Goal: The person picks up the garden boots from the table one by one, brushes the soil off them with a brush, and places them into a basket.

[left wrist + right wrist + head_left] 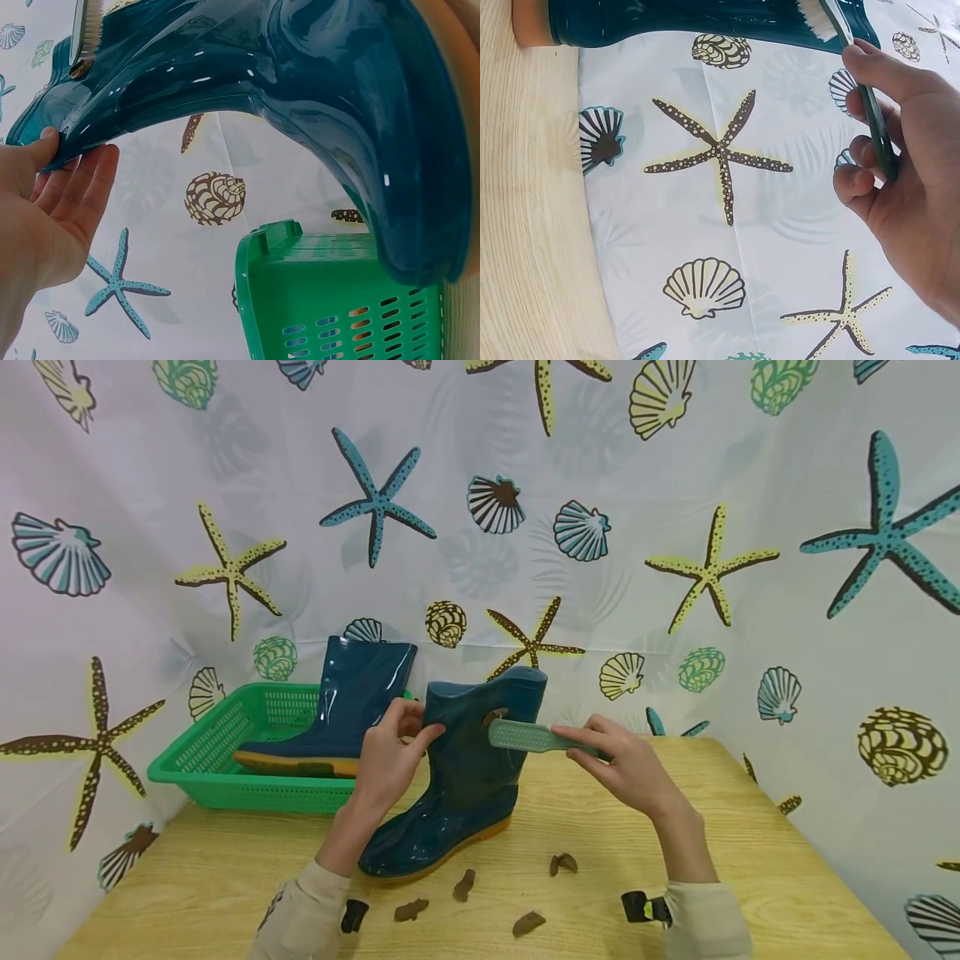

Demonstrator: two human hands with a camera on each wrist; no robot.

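Note:
A dark blue rubber boot (pixel 472 760) stands on the table, its toe pointing left toward me. My left hand (pixel 392 756) pinches the upper shaft near the rim, thumb on the outside, as the left wrist view also shows (pixel 56 202). In my right hand (pixel 626 760) is a green scrubbing brush (pixel 525 736), gripped by its handle. Its white bristles (pixel 817 19) face the boot's shaft. Beside the brush head a small brown patch (pixel 494 716) sits on the shaft; whether the bristles touch it, I cannot tell.
A second blue boot (pixel 360 693) stands in a green plastic basket (pixel 262 793) at the back left. Several brown crumbs (pixel 528 923) lie on the wooden table (pixel 637 827) in front of the boot. A shell-patterned curtain (pixel 480 568) hangs behind.

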